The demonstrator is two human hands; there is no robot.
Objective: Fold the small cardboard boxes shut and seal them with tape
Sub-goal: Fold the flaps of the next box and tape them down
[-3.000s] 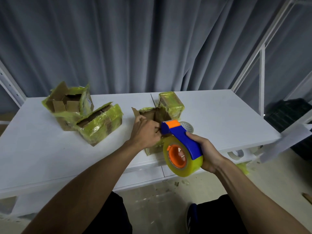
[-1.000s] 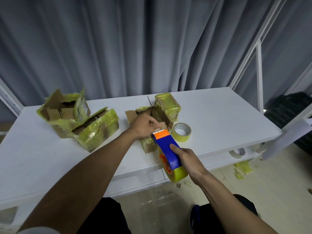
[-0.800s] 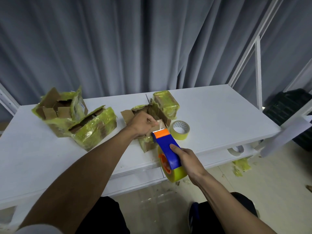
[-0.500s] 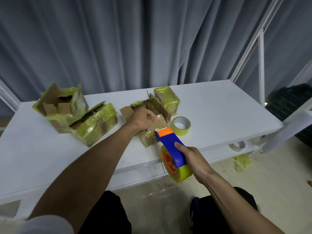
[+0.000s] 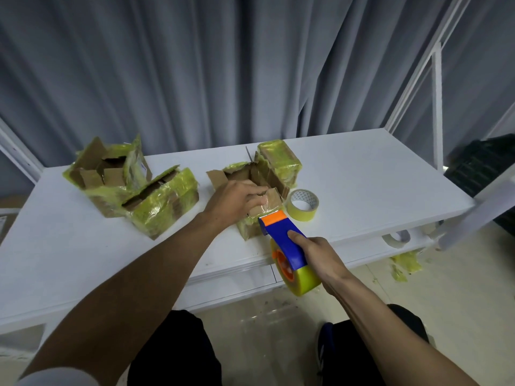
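A small cardboard box with yellow tape remnants sits near the table's front edge, its flaps partly up. My left hand rests on its near flap, fingers curled and pinching the clear tape end against the cardboard. My right hand grips the blue and orange tape dispenser, whose orange nose touches the box's near top edge; its yellowish roll hangs past the table edge. A sealed, tape-wrapped box stands just behind the open one.
Two more open taped boxes lie at the left of the white table. A loose tape roll lies right of the box. Grey curtain behind; white frame posts at right; tape scraps on the floor.
The dispenser's nose has come up to the box's near edge and a strip of clear tape now spans from it to my left fingers on the flap.
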